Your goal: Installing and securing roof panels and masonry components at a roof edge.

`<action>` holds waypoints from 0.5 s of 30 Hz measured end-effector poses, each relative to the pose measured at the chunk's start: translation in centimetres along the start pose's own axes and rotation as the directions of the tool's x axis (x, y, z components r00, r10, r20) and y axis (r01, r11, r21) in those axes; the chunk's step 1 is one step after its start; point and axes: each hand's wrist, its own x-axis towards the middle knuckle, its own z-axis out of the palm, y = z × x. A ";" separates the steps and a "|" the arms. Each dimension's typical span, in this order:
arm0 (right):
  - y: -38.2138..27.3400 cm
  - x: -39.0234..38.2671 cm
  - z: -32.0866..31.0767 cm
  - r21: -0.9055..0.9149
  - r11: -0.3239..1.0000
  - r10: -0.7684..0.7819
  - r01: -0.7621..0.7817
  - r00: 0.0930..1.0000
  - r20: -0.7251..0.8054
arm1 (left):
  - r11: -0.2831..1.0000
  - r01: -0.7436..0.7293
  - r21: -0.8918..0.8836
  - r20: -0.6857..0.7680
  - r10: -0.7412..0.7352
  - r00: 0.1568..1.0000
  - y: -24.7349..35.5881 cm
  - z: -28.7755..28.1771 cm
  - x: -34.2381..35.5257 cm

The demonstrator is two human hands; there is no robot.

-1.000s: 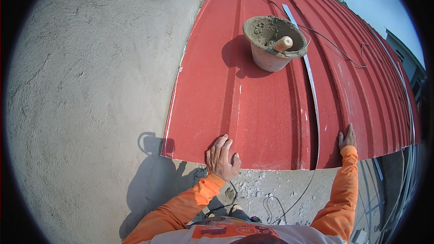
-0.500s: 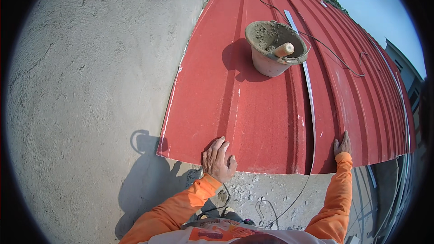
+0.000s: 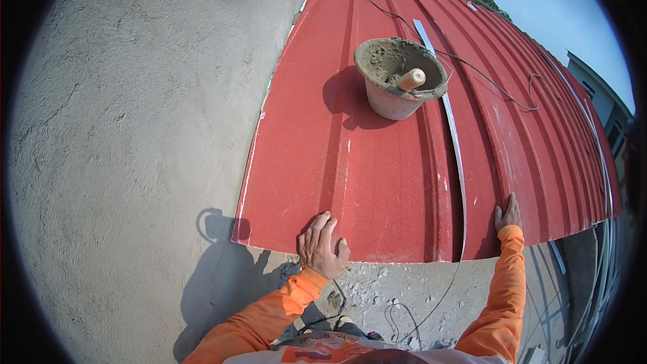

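Ribbed red metal roofing [image 3: 391, 189] stretches out in front of me. On its near edge, toward the left, rests my left hand [image 3: 323, 245], fingers lying over the sheet and somewhat spread. Farther right along the same edge, my right hand [image 3: 509, 214] lies flat on the roofing with its fingers stretched out. Neither hand holds anything. Beyond them, out of reach of both hands, a mortar-smeared bucket [image 3: 391, 104] stands upright on the roof. Wet grey mortar [image 3: 397, 59] coats its inside, and a wooden tool handle [image 3: 411, 79] sticks up from it; the rest of that tool is hidden.
A rough plastered wall [image 3: 135, 108] borders the roof on the left. A pale flat strip [image 3: 453, 128] runs along the sheets, and a dark cable [image 3: 465, 61] crosses them. Below the near edge lies debris-strewn ground [image 3: 397, 290] with a loose wire.
My view has shifted slightly, so the bucket and roofing sit a little lower and to the left. Both hands stay on the roof edge.
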 end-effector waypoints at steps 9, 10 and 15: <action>0.3 0.1 -0.2 0.002 1.000 0.007 -0.007 1.000 0.008 | 1.000 -0.013 0.006 0.001 0.013 1.000 0.1 0.2 -0.1; 0.2 0.2 -0.2 0.004 1.000 0.005 -0.005 1.000 0.007 | 1.000 -0.012 0.007 0.000 0.012 1.000 0.1 0.2 -0.1; -0.4 0.1 -0.5 -0.003 1.000 0.023 -0.023 0.999 0.038 | 1.000 0.008 -0.002 0.004 -0.008 1.000 0.0 0.0 0.0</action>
